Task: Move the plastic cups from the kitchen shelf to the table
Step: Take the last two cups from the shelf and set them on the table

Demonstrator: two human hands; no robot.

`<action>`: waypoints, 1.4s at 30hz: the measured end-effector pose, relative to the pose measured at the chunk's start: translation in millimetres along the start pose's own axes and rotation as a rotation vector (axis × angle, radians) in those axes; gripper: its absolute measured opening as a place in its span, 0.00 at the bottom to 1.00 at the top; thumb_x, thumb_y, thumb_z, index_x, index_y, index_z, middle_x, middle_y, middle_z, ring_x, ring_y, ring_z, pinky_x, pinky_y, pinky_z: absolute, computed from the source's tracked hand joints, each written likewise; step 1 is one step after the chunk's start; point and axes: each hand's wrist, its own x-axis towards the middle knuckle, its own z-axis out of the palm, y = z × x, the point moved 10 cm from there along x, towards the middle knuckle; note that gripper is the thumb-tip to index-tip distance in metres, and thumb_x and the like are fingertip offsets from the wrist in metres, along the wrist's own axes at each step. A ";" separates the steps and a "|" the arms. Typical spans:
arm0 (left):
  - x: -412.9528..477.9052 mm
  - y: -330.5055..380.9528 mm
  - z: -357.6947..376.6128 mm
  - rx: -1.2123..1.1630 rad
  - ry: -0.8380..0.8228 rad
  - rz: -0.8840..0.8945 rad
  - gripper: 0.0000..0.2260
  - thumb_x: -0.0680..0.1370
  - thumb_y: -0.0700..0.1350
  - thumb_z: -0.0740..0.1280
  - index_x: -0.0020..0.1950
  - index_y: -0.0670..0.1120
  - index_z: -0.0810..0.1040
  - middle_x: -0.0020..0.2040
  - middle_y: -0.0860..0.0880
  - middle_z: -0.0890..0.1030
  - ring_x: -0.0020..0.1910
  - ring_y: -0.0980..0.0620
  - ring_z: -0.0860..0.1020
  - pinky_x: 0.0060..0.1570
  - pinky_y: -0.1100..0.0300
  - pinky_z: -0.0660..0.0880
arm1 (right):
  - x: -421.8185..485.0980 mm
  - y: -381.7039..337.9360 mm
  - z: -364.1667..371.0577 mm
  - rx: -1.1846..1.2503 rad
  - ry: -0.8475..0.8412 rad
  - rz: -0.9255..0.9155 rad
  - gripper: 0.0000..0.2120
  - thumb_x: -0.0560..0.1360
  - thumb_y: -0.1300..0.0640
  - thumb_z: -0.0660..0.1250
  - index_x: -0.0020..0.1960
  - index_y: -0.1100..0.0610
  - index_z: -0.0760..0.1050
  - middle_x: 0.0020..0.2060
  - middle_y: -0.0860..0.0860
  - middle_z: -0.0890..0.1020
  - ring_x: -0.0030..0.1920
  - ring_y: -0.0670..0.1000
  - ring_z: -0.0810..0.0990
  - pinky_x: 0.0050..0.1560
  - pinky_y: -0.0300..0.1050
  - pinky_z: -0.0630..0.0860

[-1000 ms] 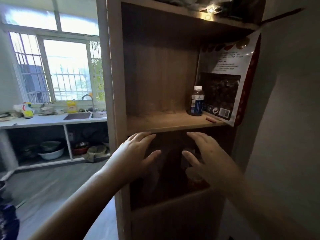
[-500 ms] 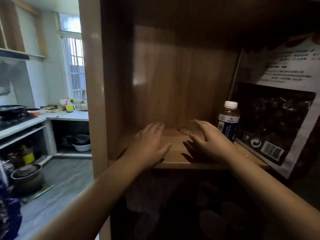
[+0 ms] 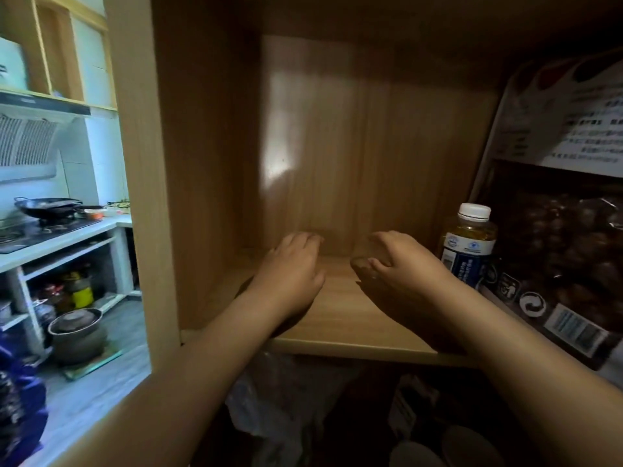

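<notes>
Plastic cups of clear material were very hard for me to see in the dim cabinet. I noticed only a faint transparent shape (image 3: pixel 362 249) at the back of the light brown wooden shelf board (image 3: pixel 340 311), just at the fingertips of the right hand, and I could not tell for sure if it was one cup.

The left hand (image 3: pixel 290 274) was over the board with the palm down, its fingers loosely stretched and a little bent, with nothing visible between them. The right hand (image 3: pixel 401 267) was at 3 o'clock from it, near but apart, with the fingers curled inward toward the thumb. I could not tell if they closed on something clear or on nothing.

At 3 o'clock from the right hand, just beside it, a small bottle with white cap, yellow liquid and blue-white label (image 3: pixel 470 244) stood upright. Behind the bottle, a big printed bag with dark round food inside (image 3: pixel 566 237) leaned against the cabinet side.

Outside the cabinet, at 9 o'clock, a black metal wok (image 3: pixel 47 207) sat on the stove, and at 8 o'clock a dark clay pot with lid (image 3: pixel 76 332) stood on the floor.
</notes>
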 end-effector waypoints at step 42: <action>-311.9 -102.0 -259.1 0.109 0.222 -0.129 0.05 0.73 0.48 0.65 0.39 0.47 0.75 0.36 0.52 0.75 0.39 0.52 0.71 0.37 0.60 0.64 | -173.9 -381.2 -31.2 0.436 0.201 -0.480 0.03 0.72 0.59 0.69 0.39 0.56 0.78 0.37 0.47 0.78 0.42 0.50 0.74 0.45 0.45 0.72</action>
